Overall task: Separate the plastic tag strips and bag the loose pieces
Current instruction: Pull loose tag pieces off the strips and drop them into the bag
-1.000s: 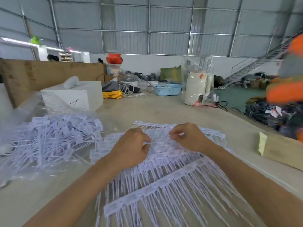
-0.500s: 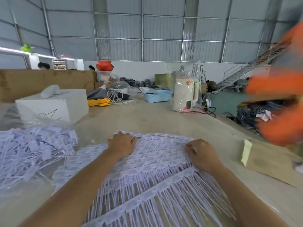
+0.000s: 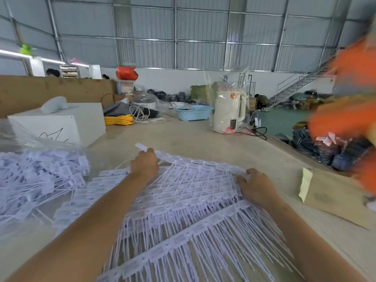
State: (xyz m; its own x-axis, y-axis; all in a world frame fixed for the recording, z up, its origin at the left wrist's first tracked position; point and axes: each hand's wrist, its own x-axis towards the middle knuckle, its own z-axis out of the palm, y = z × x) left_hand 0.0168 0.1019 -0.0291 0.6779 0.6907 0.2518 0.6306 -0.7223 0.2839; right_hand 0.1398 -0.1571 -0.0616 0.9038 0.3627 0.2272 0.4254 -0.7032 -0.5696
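Observation:
A heap of white plastic tag strips point(image 3: 193, 204) lies fanned out on the table in front of me, rows of tags with thin tails pointing toward me. My left hand point(image 3: 144, 164) grips the far left end of the top strip. My right hand point(image 3: 256, 185) holds the right end of the same strip, fingers curled over its edge. At the left, a clear plastic bag point(image 3: 30, 180) holds a pile of loose separated tags.
A white box point(image 3: 67, 123) stands behind the bag. Farther back are yellow cord point(image 3: 119, 120), a blue basket point(image 3: 193, 112) and a wrapped white kettle point(image 3: 228, 111). A cardboard piece point(image 3: 333, 196) lies at the right. A blurred person in orange point(image 3: 350, 102) is at the right edge.
My hands have moved apart from the middle of the heap to the two ends of the top strip. The orange-clad person at the right has shifted.

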